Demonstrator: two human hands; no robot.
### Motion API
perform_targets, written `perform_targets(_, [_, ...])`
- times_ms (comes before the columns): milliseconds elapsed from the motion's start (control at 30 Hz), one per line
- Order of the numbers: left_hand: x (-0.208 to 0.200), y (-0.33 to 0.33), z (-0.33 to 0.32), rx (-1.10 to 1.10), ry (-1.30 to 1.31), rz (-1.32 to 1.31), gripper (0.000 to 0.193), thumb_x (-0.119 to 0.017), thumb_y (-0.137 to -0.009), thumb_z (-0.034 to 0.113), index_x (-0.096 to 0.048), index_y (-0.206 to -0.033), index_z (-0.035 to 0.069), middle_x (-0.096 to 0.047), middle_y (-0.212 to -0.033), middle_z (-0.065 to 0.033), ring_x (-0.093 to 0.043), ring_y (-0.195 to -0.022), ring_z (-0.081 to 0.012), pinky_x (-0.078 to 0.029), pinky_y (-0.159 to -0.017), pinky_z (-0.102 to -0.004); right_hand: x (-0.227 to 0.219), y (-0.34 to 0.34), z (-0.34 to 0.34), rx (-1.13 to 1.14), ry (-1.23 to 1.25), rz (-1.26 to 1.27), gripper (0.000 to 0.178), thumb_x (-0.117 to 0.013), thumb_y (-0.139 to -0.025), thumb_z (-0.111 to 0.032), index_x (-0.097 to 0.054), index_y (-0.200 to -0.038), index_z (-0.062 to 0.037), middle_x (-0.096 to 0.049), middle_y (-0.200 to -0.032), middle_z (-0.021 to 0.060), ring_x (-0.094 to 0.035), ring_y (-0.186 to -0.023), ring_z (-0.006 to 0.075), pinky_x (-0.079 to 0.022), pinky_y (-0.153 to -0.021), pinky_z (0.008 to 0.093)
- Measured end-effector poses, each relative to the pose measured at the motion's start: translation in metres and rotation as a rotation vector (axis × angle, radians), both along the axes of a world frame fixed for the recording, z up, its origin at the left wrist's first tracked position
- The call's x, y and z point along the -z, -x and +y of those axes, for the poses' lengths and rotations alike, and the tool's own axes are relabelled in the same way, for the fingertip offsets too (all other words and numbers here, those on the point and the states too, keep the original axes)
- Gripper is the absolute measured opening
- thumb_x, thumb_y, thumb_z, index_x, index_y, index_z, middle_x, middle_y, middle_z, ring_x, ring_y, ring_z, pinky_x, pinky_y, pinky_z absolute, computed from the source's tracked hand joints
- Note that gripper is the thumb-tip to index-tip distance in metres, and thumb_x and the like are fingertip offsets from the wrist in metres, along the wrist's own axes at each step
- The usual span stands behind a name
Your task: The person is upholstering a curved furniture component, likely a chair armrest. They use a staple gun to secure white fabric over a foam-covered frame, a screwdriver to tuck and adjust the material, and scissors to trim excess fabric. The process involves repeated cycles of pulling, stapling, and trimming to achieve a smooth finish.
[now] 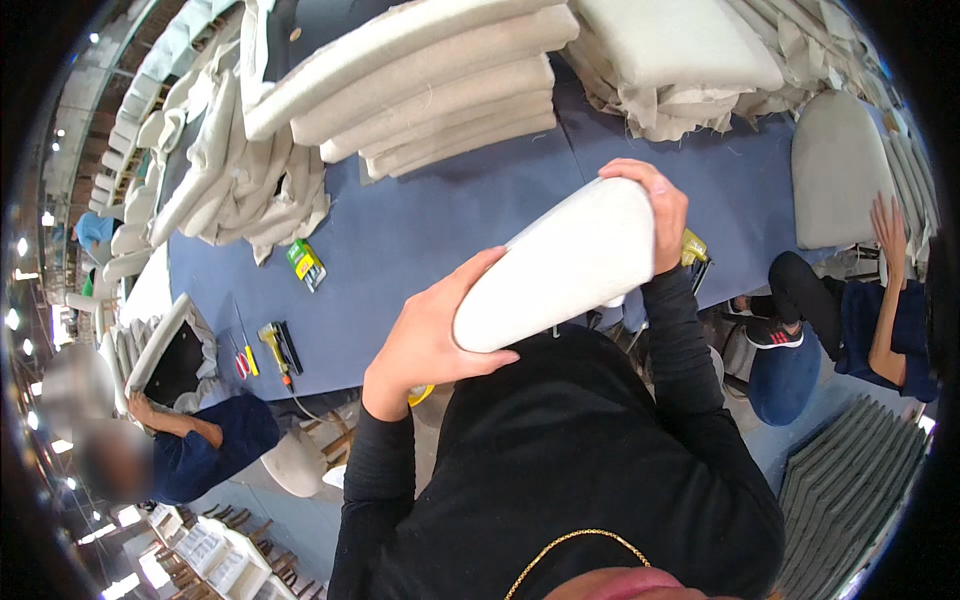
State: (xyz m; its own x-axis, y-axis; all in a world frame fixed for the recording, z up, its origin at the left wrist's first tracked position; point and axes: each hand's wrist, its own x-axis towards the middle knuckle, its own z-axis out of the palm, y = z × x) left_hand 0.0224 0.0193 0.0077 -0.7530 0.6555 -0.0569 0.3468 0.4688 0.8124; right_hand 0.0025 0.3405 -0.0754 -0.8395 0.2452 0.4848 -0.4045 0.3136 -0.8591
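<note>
Between my hands, above the near edge of the blue table, is a cream upholstered chair pad [560, 265], tilted with its right end higher. My left hand [420, 325] grips its lower left end, thumb along the near side. My right hand [662, 215] is wrapped round the upper right end, fingers over the top edge. The pad's far side is hidden. A yellow-green staple gun [692, 247] is partly visible just beyond my right wrist. Another staple gun [280, 350], with a hose, lies on the table left of my left hand.
A stack of cream padded panels [430, 100] stands across the blue table [400, 225], with cloth-covered pads [690, 60] at far right. A green-yellow box [306, 265], red-handled scissors [242, 366] and a yellow-handled tool [251, 360] lie left. Co-workers handle pads on both sides; grey panels [850, 490] are stacked lower right.
</note>
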Motion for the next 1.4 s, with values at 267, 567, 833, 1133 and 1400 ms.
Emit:
perform_targets(267, [0.142, -0.009, -0.118, -0.061, -0.449, -0.661, 0.081, -0.080, -0.092, 0.046, -0.054, -0.156, 0.004, -0.058, -0.158, -0.0145, -0.054, -0.147, -0.0289, -0.042, -0.121, -0.0433, 0.015, -0.032, 0.011, 0.053, 0.109, -0.023, 0.064, -0.030, -0.110, -0.042, -0.073, -0.108, 0.0049, -0.075, -0.115, 0.0188, -0.071, -0.106, 0.0288, -0.053, -0.097, 0.0402])
perform_targets(567, [0.319, -0.056, -0.142, -0.527, -0.027, -0.915, 0.067, -0.082, -0.097, 0.026, -0.054, -0.154, 0.005, -0.060, -0.152, -0.0137, -0.065, -0.129, -0.0293, -0.055, -0.107, -0.0409, 0.110, -0.007, 0.112, 0.046, 0.340, -0.121, 0.059, -0.036, -0.113, -0.044, -0.066, -0.130, 0.0035, -0.071, -0.127, 0.0166, -0.066, -0.117, 0.0255, -0.048, -0.107, 0.0381])
perform_targets(833, [0.214, 0.028, -0.042, -0.254, -0.446, -0.143, 0.061, -0.090, -0.081, 0.023, -0.068, -0.134, 0.003, -0.074, -0.128, -0.0133, -0.070, -0.120, -0.0267, -0.054, -0.102, -0.0409, 0.157, -0.031, 0.179, 0.654, 1.002, -0.208, 0.061, -0.048, -0.108, -0.054, -0.062, -0.140, -0.0042, -0.070, -0.135, 0.0132, -0.067, -0.123, 0.0281, -0.052, -0.108, 0.0429])
perform_targets(1133, [0.024, 0.018, 0.027, -0.086, -0.316, 0.435, 0.076, -0.090, -0.070, 0.019, -0.062, -0.139, 0.006, -0.068, -0.134, -0.0184, -0.067, -0.121, -0.0410, -0.055, -0.101, -0.0467, 0.069, -0.017, 0.070, 0.080, 1.157, -0.206, 0.065, -0.040, -0.112, -0.055, -0.053, -0.153, -0.0068, -0.064, -0.146, 0.0148, -0.062, -0.133, 0.0330, -0.048, -0.113, 0.0513])
perform_targets(1400, [0.034, -0.006, 0.064, -0.014, -0.269, 0.378, 0.093, -0.090, -0.076, 0.020, -0.046, -0.156, 0.004, -0.057, -0.154, -0.0194, -0.057, -0.137, -0.0409, -0.046, -0.113, -0.0490, 0.021, -0.001, 0.003, 0.173, 0.564, 0.017, 0.057, -0.040, -0.114, -0.038, -0.043, -0.161, -0.0074, -0.059, -0.142, 0.0115, -0.060, -0.127, 0.0220, -0.047, -0.112, 0.0356])
